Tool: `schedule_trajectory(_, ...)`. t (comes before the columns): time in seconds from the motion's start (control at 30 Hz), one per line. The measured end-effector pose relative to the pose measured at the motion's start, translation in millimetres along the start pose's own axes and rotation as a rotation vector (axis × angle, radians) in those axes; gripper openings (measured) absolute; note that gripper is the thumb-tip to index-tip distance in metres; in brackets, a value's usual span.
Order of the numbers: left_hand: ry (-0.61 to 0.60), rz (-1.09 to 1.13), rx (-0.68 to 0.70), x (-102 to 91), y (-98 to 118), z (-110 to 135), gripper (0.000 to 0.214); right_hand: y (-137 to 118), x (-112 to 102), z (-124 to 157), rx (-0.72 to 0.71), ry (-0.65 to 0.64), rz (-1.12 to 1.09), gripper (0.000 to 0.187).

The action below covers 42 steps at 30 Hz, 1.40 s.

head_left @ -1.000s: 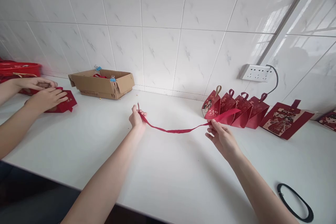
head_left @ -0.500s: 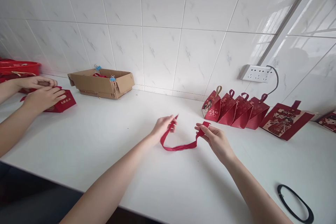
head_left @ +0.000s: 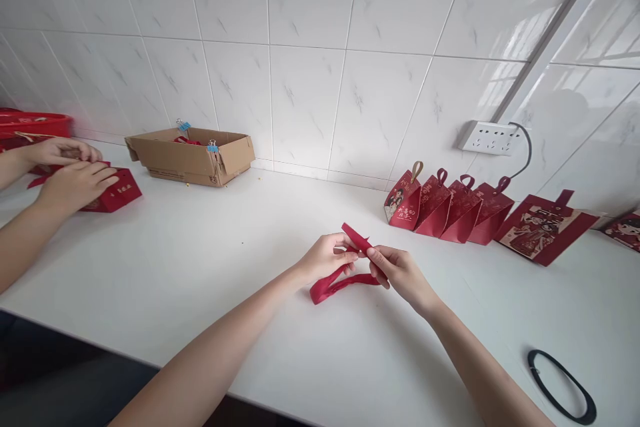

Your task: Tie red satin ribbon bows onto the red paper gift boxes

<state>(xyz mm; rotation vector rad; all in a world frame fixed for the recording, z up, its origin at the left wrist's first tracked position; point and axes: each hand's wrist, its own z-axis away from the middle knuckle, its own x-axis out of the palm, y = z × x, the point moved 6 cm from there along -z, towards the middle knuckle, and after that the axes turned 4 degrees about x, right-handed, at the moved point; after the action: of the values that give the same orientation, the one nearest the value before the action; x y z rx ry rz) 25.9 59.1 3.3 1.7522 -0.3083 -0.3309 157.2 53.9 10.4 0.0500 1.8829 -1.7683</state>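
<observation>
A red ribbon (head_left: 334, 285) hangs folded into a loop whose bottom rests on the white counter (head_left: 200, 267). My left hand (head_left: 326, 256) and my right hand (head_left: 395, 271) meet above it, each pinching one end of the ribbon, with the two ends brought together between my fingertips. Both hands are closed on the ribbon near the middle of the counter.
A row of small red gift boxes (head_left: 447, 207) stands along the wall at right, beside a flat red box (head_left: 543, 230). An open cardboard box (head_left: 190, 157) sits at back left. Another person's hands (head_left: 70, 177) work on a red box (head_left: 113, 195). A black ring (head_left: 563, 395) lies at front right.
My hands have come together from wide apart, so the stretched ribbon now hangs folded in a loop with its ends joined.
</observation>
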Motion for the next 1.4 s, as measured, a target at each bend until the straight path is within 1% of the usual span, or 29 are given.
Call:
schedule_trajectory(0.13, 0.01, 0.058, -0.018, 0.2, 2, 1, 0.028, 1, 1, 0, 0.032, -0.002, 0.011, 0.049)
schedule_trajectory(0.23, 0.07, 0.097, -0.016, -3.8, 5, 1, 0.033, 2, 2, 0, 0.052, -0.007, 0.034, 0.048)
schedule_trajectory(0.4, 0.195, 0.034, 0.019, -15.9, 5, -1, 0.029, 6, 5, 1, 0.074, -0.055, 0.024, 0.043)
schedule_trajectory(0.5, 0.238, 0.02, 0.021, -20.7, 3, -1, 0.026, 7, 6, 1, 0.072, -0.077, 0.008, 0.041)
schedule_trajectory(0.6, 0.266, -0.011, 0.022, -22.2, 3, 0, 0.032, 7, 3, 0, 0.061, -0.035, 0.049, 0.041)
schedule_trajectory(0.67, 0.264, -0.045, 0.015, -20.7, 3, 1, 0.034, 5, 0, -1, 0.034, 0.026, 0.047, 0.038)
schedule_trajectory(0.73, 0.245, -0.068, 0.001, -17.6, 3, 2, 0.035, 3, -1, -1, 0.006, 0.075, -0.007, 0.036)
schedule_trajectory(0.87, 0.188, -0.068, -0.023, -11.2, 1, 3, 0.033, 4, -1, -1, 0.007, 0.125, -0.082, 0.034)
schedule_trajectory(1.0, 0.16, -0.077, -0.061, -10.5, 1, 3, 0.024, 0, -2, 0, -0.025, 0.149, -0.053, 0.033)
schedule_trajectory(1.13, 0.116, -0.048, -0.091, -9.2, 0, 3, 0.022, -5, -4, 2, -0.057, 0.159, -0.059, 0.035)
schedule_trajectory(1.27, 0.106, -0.021, -0.06, -7.9, 1, 2, 0.022, -5, -3, 2, -0.053, 0.165, -0.074, 0.036)
schedule_trajectory(1.4, 0.111, -0.053, -0.018, -7.1, 2, 2, 0.025, -3, -5, 2, -0.05, 0.174, -0.089, 0.034)
